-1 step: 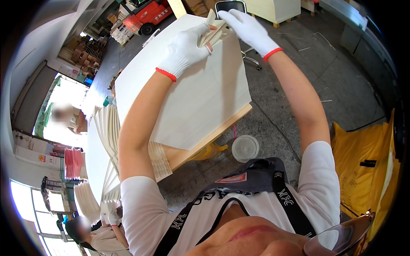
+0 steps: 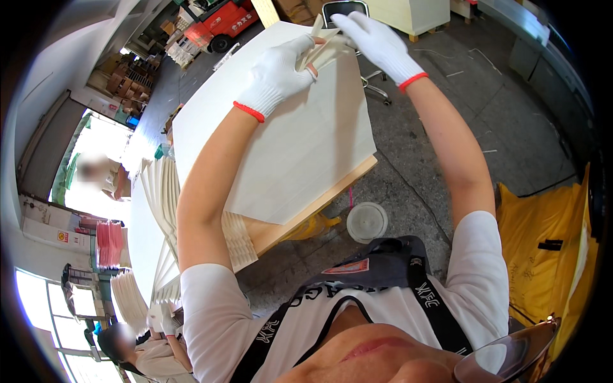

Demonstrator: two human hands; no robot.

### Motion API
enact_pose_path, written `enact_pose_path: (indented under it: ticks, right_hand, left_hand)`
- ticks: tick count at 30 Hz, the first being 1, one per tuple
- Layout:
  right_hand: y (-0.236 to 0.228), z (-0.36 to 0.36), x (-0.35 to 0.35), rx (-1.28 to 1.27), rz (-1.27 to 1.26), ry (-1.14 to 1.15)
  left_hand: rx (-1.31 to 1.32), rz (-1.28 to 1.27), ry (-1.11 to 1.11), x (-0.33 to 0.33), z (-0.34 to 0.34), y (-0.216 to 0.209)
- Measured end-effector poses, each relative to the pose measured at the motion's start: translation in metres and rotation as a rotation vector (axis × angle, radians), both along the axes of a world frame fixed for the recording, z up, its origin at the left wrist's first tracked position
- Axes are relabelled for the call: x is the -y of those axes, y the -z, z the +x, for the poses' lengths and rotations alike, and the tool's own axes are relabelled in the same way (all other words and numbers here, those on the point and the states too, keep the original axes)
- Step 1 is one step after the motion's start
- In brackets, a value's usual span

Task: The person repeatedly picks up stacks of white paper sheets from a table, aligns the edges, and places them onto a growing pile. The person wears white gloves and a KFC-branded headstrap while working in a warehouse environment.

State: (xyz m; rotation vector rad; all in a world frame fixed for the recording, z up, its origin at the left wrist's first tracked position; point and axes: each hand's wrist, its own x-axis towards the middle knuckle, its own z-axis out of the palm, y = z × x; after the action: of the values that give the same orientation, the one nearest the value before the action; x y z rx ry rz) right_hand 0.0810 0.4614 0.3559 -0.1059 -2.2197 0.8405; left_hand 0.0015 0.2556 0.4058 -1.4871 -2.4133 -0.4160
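My left hand (image 2: 278, 75), in a white knit glove with a red cuff and bare fingertips, lies over the far end of a stack of large off-white sheets (image 2: 287, 153). Its thumb and fingers are closed round several lifted, curled sheet edges (image 2: 322, 50). Just to the right, my right hand (image 2: 375, 45), gloved the same way, hangs with fingers stretched out past those edges. I see nothing held in it. Whether its lower fingers touch the sheets I cannot tell.
The sheets lie on a wooden board (image 2: 319, 201). Fanned sheet stacks (image 2: 163, 191) are at the left. A round pale lid or bucket (image 2: 367, 222) sits on the floor. A chair (image 2: 377, 86), red forklift (image 2: 220, 25) and yellow sack (image 2: 539, 249) stand around; a co-worker (image 2: 159, 354) is lower left.
My right hand has shifted slightly right and toward me, along with its forearm. My left hand stays in place on the curled sheets.
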Motion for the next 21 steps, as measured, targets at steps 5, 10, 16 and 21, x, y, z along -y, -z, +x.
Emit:
enact_pose_path:
  ticks: [5,10,16,21]
  right_hand:
    - [-0.012,0.015,-0.004,0.450,0.205,0.119]
    - [-0.006,0.006,-0.011,0.273,0.381,0.048]
    - [-0.021,-0.006,-0.012,0.085,0.462,-0.032]
    - [-0.008,-0.020,0.002,0.078,-0.108,-0.162]
  left_hand:
    - [0.043,0.104,-0.001,0.002,-0.014,0.008]
    - [-0.062,-0.036,-0.087,-0.008,-0.005,-0.004]
    - [-0.032,-0.019,-0.120,-0.013,-0.026,0.003]
    - [0.144,0.099,0.044,0.000,-0.026,0.011]
